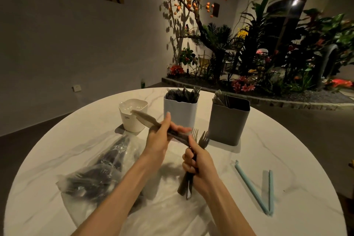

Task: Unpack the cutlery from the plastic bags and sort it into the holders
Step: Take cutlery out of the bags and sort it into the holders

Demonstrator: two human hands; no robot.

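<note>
1. The left hand (pixel 160 136) gripped a knife (pixel 151 120) near the white holder (pixel 132 115).
2. The right hand (pixel 195 163) clutched several forks (pixel 199 140) (loosely bunched); one could slip onto the table (pixel 287 140).

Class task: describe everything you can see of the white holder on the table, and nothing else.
The white holder is a small, squarish cup with rounded corners, seemingly glossy plastic, with small dark lettering on its front. It stands upright on a dark flat base at the table's far left, left of the taller pale blue holder. No cutlery shows inside it. A knife blade held by the left hand crosses in front of it.
</note>
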